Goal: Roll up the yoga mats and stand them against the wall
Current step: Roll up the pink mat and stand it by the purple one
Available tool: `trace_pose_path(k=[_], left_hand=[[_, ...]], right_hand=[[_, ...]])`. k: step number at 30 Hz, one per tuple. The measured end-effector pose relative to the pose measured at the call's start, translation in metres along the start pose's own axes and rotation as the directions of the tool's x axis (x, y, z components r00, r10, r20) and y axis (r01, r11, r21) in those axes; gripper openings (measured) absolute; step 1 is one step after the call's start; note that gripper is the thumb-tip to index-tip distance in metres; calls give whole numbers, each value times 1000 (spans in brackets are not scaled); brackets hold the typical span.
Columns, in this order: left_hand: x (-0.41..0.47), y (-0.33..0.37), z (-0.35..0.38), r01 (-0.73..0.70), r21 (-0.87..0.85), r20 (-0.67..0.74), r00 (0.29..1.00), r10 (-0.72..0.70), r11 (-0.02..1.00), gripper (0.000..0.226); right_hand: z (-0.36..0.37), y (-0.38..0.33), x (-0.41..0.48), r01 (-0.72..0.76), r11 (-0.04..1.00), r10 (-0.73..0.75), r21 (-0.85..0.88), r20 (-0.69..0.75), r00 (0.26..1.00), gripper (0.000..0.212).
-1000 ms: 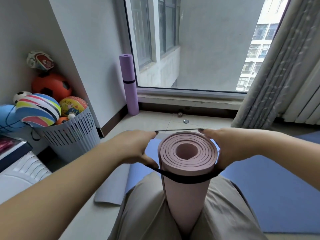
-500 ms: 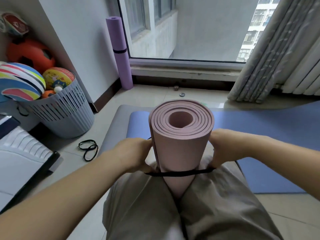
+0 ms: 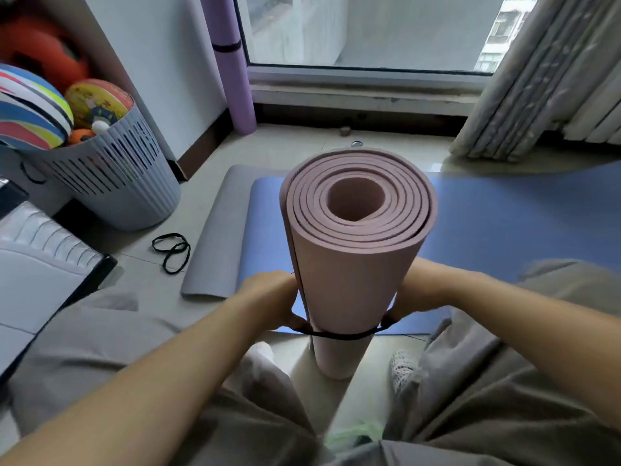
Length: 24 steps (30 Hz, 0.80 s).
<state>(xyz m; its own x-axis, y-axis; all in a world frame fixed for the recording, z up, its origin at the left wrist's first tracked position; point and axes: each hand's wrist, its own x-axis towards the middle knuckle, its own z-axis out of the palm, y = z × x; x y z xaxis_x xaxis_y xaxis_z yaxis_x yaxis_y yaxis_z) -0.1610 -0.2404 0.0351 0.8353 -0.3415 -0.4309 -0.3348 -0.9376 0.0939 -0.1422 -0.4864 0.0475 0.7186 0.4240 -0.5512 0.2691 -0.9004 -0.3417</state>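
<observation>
The rolled pink mat stands upright on the floor. The left hand and right hand, one on each side of it, each pinch with curled fingers the black band looped round its lower part. Left of the pink mat, the grey slotted basket holds coloured balls; beyond it, the rolled purple mat stands against the wall.

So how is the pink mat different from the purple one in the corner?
The pink mat is held between the left hand and right hand; the purple mat stands alone in the corner by the window. The pink mat's black band sits low, near its foot, gripped by both hands; the purple mat's dark band sits well above its foot. Both are rolled up and upright.
</observation>
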Motion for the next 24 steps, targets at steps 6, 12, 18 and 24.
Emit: trace_pose_path(k=[6,12,18,24], left_hand=[[11,0,10,37,-71,-18,999,-38,997,75],[19,-10,18,22,-254,22,1000,-17,967,46],[-1,-3,14,-167,23,101,981,164,986,40],[-12,-1,11,-132,168,16,991,132,977,50]], right_hand=[[17,6,16,97,993,-90,64,-95,991,64],[19,14,7,164,984,-131,71,-338,932,38],[15,20,13,167,976,-204,-138,-320,925,41],[21,14,13,240,932,-289,-273,-156,945,29]])
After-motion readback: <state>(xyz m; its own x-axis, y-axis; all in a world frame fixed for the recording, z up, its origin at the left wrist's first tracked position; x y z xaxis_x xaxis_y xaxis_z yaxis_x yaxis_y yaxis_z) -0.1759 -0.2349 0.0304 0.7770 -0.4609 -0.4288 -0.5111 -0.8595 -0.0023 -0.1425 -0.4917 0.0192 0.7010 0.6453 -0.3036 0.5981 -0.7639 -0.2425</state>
